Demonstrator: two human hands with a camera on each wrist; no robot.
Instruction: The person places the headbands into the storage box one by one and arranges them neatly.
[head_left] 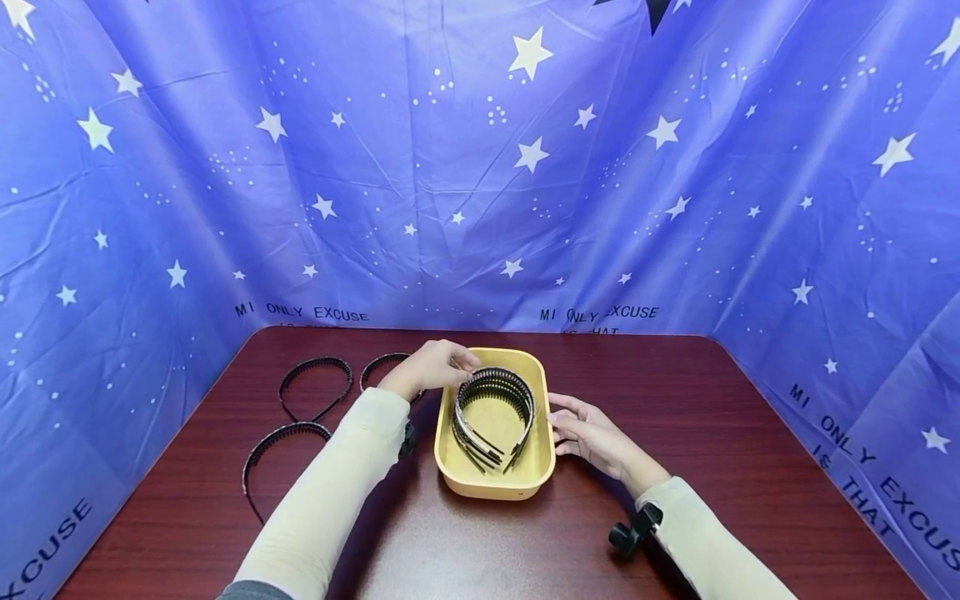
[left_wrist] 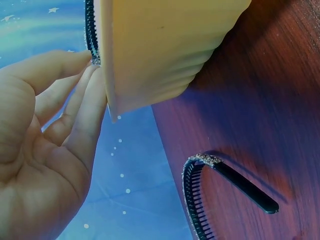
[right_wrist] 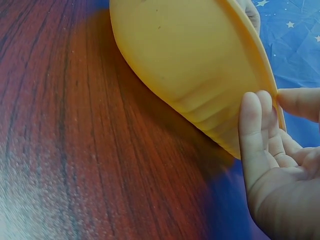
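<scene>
A yellow plastic tub (head_left: 495,492) stands mid-table with several dark toothed headbands (head_left: 495,379) nested inside it. At the tub's far left rim, my left hand (head_left: 435,367) pinches a headband; the left wrist view shows the thumb and fingertips of my left hand (left_wrist: 55,115) on its glittery black band (left_wrist: 91,30). My right hand (head_left: 596,437) holds the tub's right side. In the right wrist view, the thumb of my right hand (right_wrist: 285,175) is at the rim and the fingers lie along the outer wall (right_wrist: 185,60).
Left of the tub, three more headbands lie on the dark red table (head_left: 600,542): one at the back (head_left: 315,362), one nearer (head_left: 285,429), and one partly behind my left wrist (head_left: 381,358). A blue star-patterned cloth (head_left: 450,167) hangs around the table.
</scene>
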